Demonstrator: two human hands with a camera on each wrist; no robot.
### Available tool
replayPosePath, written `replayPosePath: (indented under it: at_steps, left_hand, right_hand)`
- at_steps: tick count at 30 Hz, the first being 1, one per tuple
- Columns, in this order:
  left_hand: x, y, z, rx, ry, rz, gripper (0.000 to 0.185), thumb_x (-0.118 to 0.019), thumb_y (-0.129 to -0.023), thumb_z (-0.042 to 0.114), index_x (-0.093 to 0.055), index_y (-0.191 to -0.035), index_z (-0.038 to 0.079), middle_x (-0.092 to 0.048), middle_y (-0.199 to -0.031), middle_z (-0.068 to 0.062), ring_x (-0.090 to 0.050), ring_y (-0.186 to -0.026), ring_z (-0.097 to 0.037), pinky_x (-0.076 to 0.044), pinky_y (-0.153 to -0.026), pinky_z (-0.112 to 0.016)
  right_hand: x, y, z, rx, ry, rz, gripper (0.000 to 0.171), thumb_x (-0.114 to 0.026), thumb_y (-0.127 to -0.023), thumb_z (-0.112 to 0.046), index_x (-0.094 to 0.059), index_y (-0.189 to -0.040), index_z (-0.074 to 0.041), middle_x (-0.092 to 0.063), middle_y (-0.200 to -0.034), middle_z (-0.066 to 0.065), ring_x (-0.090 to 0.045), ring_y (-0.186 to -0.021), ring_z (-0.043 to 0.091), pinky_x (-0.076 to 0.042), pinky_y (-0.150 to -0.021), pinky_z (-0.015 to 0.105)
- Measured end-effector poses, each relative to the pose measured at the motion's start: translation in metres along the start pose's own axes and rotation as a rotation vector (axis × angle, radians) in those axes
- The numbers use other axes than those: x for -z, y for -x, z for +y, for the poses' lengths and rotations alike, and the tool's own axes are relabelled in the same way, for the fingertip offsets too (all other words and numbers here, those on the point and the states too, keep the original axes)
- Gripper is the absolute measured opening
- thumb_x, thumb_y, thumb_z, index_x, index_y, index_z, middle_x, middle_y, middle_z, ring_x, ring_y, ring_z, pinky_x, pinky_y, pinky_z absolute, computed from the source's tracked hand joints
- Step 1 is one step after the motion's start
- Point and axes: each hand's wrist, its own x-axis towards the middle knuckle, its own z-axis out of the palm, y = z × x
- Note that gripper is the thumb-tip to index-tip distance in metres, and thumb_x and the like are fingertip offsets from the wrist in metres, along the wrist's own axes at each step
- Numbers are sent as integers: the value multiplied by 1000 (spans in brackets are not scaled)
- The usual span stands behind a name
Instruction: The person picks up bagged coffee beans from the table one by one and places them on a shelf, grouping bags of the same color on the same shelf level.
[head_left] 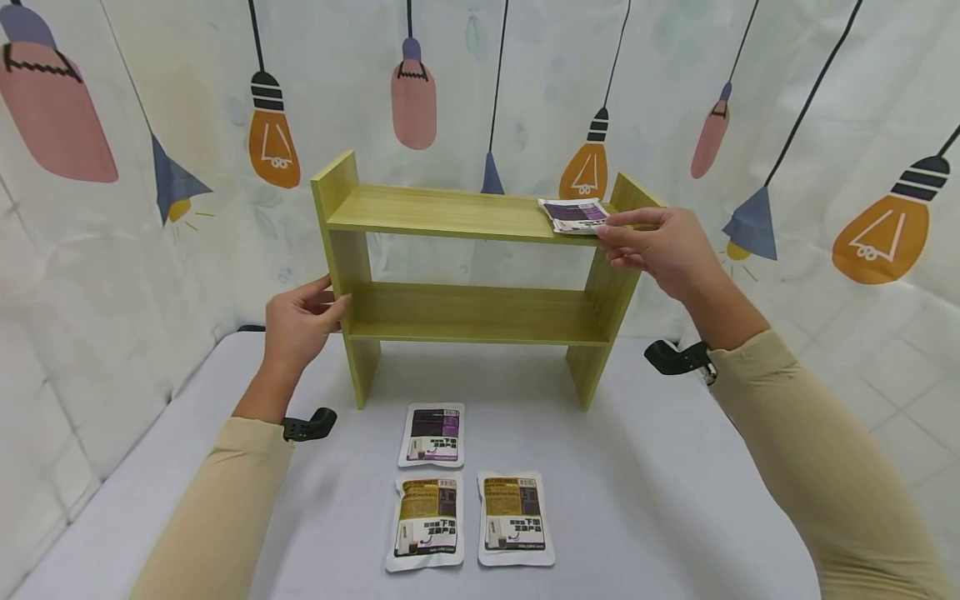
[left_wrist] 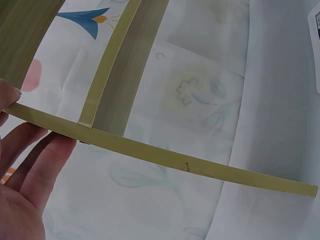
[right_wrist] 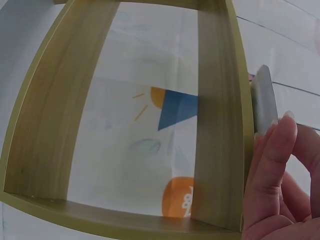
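A small yellow-green wooden shelf (head_left: 480, 312) with two boards stands on the table. My left hand (head_left: 298, 321) grips its left side panel, thumb on the front edge and fingers behind; the left wrist view shows the hand (left_wrist: 30, 170) round that panel's edge. At the right end of the top board lie purple-and-white packets (head_left: 573, 214), apparently stacked. My right hand (head_left: 663, 250) pinches them at their right edge. From the right wrist, the packet (right_wrist: 265, 100) appears edge-on beside the fingertips (right_wrist: 286, 122). How many packets are stacked I cannot tell.
On the white table (head_left: 600, 508) in front of the shelf lie a purple packet (head_left: 432, 435) and two brown-and-white packets (head_left: 427, 521), side by side. Behind the shelf hangs a pale cloth (head_left: 480, 100) printed with lamps.
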Motion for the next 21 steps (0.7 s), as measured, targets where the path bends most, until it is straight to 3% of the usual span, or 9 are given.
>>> replayPosePath:
  at_steps: [21]
  left_hand:
    - [-1,1,-1,14,-6,0,51,-73,-95,33,-61,-143,20,-72,-119,-24,-66,-75,10,-59,-65,-14]
  right_hand:
    - [-3,-6,2,5,41,19,54,-86,-81,-33,-71,-126,-6,-77,-90,4,-71,-67,16,-63,-69,23]
